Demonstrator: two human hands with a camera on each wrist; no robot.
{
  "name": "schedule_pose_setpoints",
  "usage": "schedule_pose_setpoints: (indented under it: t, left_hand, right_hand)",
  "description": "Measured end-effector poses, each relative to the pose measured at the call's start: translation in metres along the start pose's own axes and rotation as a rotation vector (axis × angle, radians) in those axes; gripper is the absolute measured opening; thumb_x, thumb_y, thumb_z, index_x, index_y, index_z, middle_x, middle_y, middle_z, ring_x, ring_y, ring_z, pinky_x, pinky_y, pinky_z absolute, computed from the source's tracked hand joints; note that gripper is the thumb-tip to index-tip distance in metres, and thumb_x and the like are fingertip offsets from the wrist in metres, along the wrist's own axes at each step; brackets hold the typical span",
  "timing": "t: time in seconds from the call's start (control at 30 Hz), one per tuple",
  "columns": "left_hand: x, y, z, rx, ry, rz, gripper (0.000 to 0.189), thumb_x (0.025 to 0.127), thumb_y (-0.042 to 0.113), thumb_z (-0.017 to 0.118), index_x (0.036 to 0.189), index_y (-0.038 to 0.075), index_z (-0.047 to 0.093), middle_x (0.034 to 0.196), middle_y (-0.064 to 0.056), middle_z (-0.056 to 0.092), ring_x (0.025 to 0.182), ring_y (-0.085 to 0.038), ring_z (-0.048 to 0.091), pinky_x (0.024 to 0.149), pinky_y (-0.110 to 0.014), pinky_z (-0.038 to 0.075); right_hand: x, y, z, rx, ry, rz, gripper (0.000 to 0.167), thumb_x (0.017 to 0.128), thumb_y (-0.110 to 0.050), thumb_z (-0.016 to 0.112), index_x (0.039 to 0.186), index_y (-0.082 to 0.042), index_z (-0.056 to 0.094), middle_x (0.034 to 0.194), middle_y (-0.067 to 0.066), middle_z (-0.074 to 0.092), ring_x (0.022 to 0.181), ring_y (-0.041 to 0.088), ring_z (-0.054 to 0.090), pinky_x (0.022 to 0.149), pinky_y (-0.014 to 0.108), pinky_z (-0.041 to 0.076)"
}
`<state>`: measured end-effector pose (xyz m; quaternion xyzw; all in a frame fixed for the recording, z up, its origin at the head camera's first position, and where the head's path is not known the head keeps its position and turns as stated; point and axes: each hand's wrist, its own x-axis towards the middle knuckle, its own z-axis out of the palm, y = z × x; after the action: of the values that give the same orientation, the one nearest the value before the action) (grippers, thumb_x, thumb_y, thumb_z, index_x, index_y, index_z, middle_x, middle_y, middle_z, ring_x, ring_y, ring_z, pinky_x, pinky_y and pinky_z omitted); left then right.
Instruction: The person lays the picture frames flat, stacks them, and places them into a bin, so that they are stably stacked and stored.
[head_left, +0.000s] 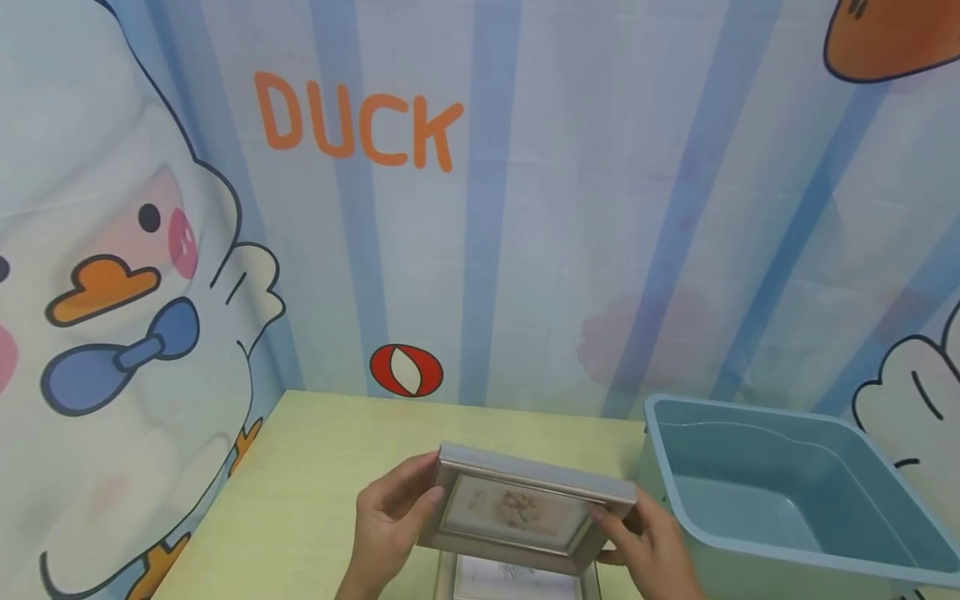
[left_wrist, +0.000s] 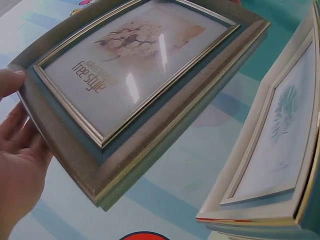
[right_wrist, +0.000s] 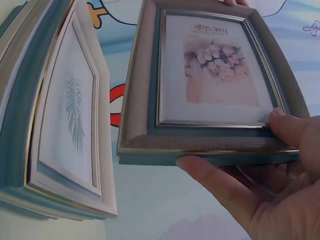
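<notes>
Both hands hold a brownish picture frame, raised and tilted, with a flower print and lettering behind its glass (head_left: 517, 507). My left hand (head_left: 390, 521) grips its left end, thumb on the face and fingers behind. At the other end, my right hand (head_left: 651, 542) pinches the frame, with the thumb over its front in the right wrist view. Below it lies a cream picture frame (right_wrist: 75, 115) with a feathery leaf print, partly hidden in the head view. More frame edges (right_wrist: 14, 95) show stacked beneath that one.
A blue-green plastic bin (head_left: 757, 442) stands to the right, open at the top, close by my right hand. The pale yellow table (head_left: 300, 483) meets a striped cloth backdrop (head_left: 555, 250) printed with cartoon ducks, behind and at the left.
</notes>
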<state>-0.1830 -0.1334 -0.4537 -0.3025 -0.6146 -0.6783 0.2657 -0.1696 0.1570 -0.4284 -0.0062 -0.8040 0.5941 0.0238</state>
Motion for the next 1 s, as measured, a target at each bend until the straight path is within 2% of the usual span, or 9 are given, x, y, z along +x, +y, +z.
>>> schedule_pose_setpoints:
  t: [0.2, 0.33, 0.47, 0.57, 0.67, 0.77, 0.83, 0.9, 1.0]
  left_hand:
    - [-0.006, -0.006, 0.001, -0.093, -0.006, -0.035, 0.043, 0.086, -0.018, 0.062, 0.128, -0.006, 0.063, 0.126, 0.007, 0.07, 0.112, -0.008, 0.068, 0.091, -0.027, 0.059]
    - [-0.008, -0.01, 0.005, -0.134, 0.032, -0.082, 0.043, 0.086, -0.02, 0.06, 0.127, -0.009, 0.062, 0.124, 0.006, 0.071, 0.11, -0.009, 0.069, 0.086, -0.029, 0.061]
    - [-0.007, -0.009, 0.01, -0.133, 0.066, -0.118, 0.041, 0.087, -0.02, 0.059, 0.127, -0.01, 0.062, 0.123, 0.004, 0.072, 0.106, -0.01, 0.07, 0.08, -0.029, 0.062]
    - [-0.006, -0.007, 0.013, -0.115, 0.107, -0.163, 0.039, 0.087, -0.018, 0.06, 0.125, -0.011, 0.062, 0.119, 0.003, 0.073, 0.101, -0.01, 0.071, 0.077, -0.029, 0.063]
    - [-0.005, -0.005, 0.017, -0.091, 0.176, -0.258, 0.037, 0.086, -0.015, 0.064, 0.123, -0.012, 0.063, 0.114, 0.004, 0.075, 0.097, -0.009, 0.071, 0.075, -0.03, 0.063]
    - [-0.004, -0.004, 0.019, -0.067, 0.238, -0.345, 0.037, 0.085, -0.013, 0.066, 0.122, -0.013, 0.063, 0.108, 0.004, 0.076, 0.094, -0.01, 0.072, 0.074, -0.031, 0.063]
    - [-0.003, -0.004, 0.02, -0.054, 0.268, -0.374, 0.037, 0.084, -0.013, 0.067, 0.121, -0.013, 0.063, 0.105, 0.004, 0.076, 0.092, -0.009, 0.072, 0.074, -0.03, 0.063]
    - [-0.003, -0.004, 0.021, -0.047, 0.29, -0.385, 0.037, 0.084, -0.013, 0.067, 0.121, -0.014, 0.064, 0.103, 0.004, 0.076, 0.091, -0.009, 0.072, 0.074, -0.029, 0.063]
    - [-0.002, -0.005, 0.022, -0.038, 0.316, -0.393, 0.037, 0.083, -0.013, 0.068, 0.12, -0.013, 0.064, 0.102, 0.005, 0.076, 0.09, -0.008, 0.072, 0.074, -0.028, 0.063]
  right_hand:
    - [0.005, 0.005, -0.008, 0.045, -0.133, 0.039, 0.045, 0.097, -0.02, 0.065, 0.134, 0.002, 0.053, 0.117, 0.028, 0.065, 0.096, 0.035, 0.071, 0.064, 0.044, 0.064]
    - [0.007, 0.009, -0.013, 0.084, -0.241, 0.052, 0.055, 0.098, -0.024, 0.063, 0.142, 0.005, 0.045, 0.121, 0.032, 0.063, 0.099, 0.037, 0.07, 0.066, 0.048, 0.063]
    - [0.01, 0.013, -0.018, 0.123, -0.326, 0.077, 0.061, 0.099, -0.026, 0.062, 0.145, 0.007, 0.039, 0.122, 0.033, 0.062, 0.101, 0.036, 0.069, 0.068, 0.052, 0.063]
    - [0.01, 0.016, -0.02, 0.139, -0.35, 0.083, 0.063, 0.1, -0.026, 0.06, 0.147, 0.007, 0.034, 0.122, 0.033, 0.062, 0.103, 0.037, 0.069, 0.069, 0.054, 0.062]
    - [0.009, 0.019, -0.02, 0.159, -0.328, 0.091, 0.071, 0.101, -0.025, 0.059, 0.156, -0.003, 0.02, 0.13, 0.04, 0.054, 0.11, 0.045, 0.066, 0.071, 0.054, 0.062]
    - [0.007, 0.021, -0.015, 0.164, -0.238, 0.056, 0.08, 0.1, -0.018, 0.06, 0.161, -0.015, 0.008, 0.137, 0.043, 0.048, 0.117, 0.051, 0.061, 0.072, 0.053, 0.062]
    - [0.006, 0.024, -0.011, 0.154, -0.173, 0.016, 0.082, 0.098, -0.012, 0.061, 0.162, -0.017, 0.01, 0.137, 0.043, 0.049, 0.117, 0.052, 0.06, 0.071, 0.049, 0.063]
    - [0.006, 0.025, -0.007, 0.131, -0.118, -0.032, 0.08, 0.097, -0.008, 0.062, 0.161, -0.015, 0.015, 0.134, 0.041, 0.052, 0.113, 0.047, 0.065, 0.069, 0.046, 0.064]
    - [0.006, 0.027, -0.004, 0.12, -0.075, -0.097, 0.073, 0.097, -0.004, 0.061, 0.159, -0.009, 0.022, 0.134, 0.039, 0.054, 0.103, 0.026, 0.073, 0.068, 0.04, 0.064]
